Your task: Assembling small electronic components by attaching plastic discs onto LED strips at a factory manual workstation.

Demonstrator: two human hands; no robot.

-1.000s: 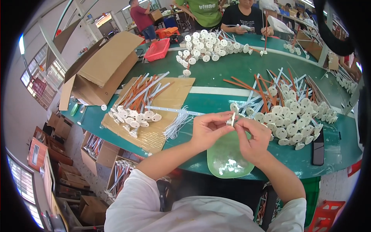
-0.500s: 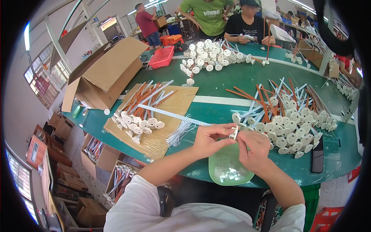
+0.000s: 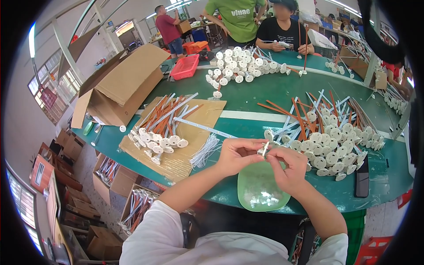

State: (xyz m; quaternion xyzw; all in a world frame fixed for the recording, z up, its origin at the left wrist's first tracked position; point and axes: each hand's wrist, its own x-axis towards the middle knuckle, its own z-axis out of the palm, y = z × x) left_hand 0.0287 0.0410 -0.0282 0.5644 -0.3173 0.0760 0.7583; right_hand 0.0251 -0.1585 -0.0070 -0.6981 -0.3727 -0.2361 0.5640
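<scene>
In the head view, the left hand (image 3: 238,154) pinches a small white disc (image 3: 265,149) between thumb and fingers, with just a small gap. The right hand (image 3: 290,170), at 4 o'clock from the disc, has its fingertips close together by its edge; I cannot tell if they grip it. From the disc, a green bowl (image 3: 254,179) sits at 6 o'clock, a big pile of discs (image 3: 329,152) at 3 o'clock, and string (image 3: 205,152) at 9 o'clock

Workshop, long green worktable (image 3: 238,99), heaps of white discs (image 3: 332,157) among brown and pale-blue strips (image 3: 302,118), cardboard boxes (image 3: 104,243) crowding the floor, bright tube lights (image 3: 32,40), a co-worker (image 3: 280,32) seated opposite, two people (image 3: 238,22) standing beyond.
</scene>
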